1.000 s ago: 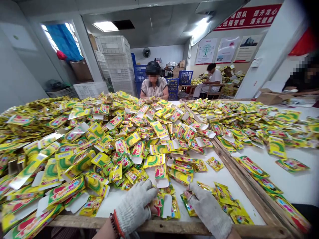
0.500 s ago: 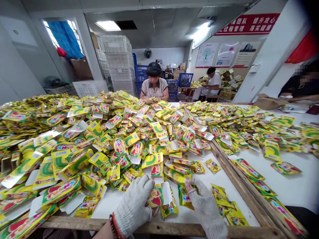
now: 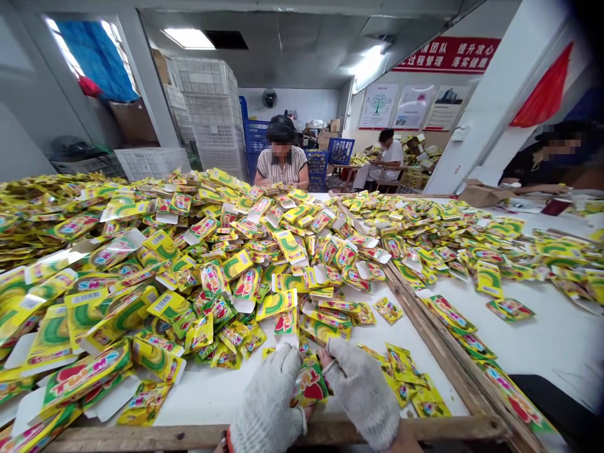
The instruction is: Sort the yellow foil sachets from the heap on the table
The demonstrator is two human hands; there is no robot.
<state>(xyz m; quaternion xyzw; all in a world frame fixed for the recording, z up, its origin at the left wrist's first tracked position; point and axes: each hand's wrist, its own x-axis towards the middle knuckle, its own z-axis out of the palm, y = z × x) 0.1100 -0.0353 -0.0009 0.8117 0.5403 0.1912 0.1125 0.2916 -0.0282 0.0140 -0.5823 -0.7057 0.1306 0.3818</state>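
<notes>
My left hand, in a white knitted glove with bare fingertips, is closed around a small green and yellow candy box with a red fruit print. My right hand, gloved the same way, is at the box's right end, its fingers pinched together. What those fingers hold is hidden. Loose candy sachets lie on the white tabletop to the right of my right hand. Beyond my hands, another box with a white flap rests at the front of the heap.
A large heap of yellow boxes and sachets covers the left and middle. A wooden strip divides the tabletop, and a wooden edge runs along the front. One person sits opposite; others are farther right. White crates are stacked behind.
My right hand has moved left from the sachets to the box. The box has turned in my left hand, and its white flap no longer shows. The view has shifted slightly right.
</notes>
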